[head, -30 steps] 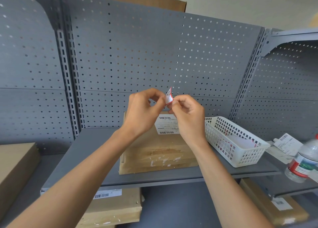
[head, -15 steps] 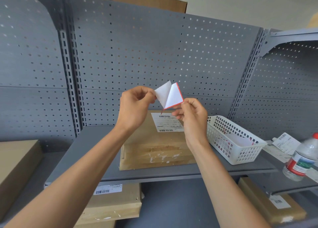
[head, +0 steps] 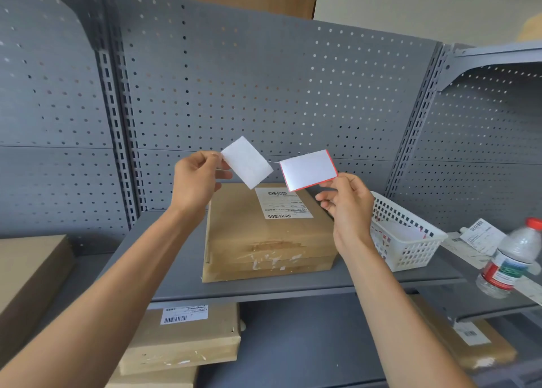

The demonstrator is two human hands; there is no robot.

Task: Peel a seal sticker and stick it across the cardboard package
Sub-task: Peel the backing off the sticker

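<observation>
The print on the white shipping label [head: 283, 203] of the brown cardboard package [head: 268, 235] is too small to read, and the clear plastic bottle [head: 511, 258] is cut by the right edge.

Above the cardboard package [head: 269, 235], the left hand [head: 195, 182] pinches a white backing [head: 247, 162], the right hand [head: 347, 204] the red-edged sticker [head: 308, 170].
</observation>
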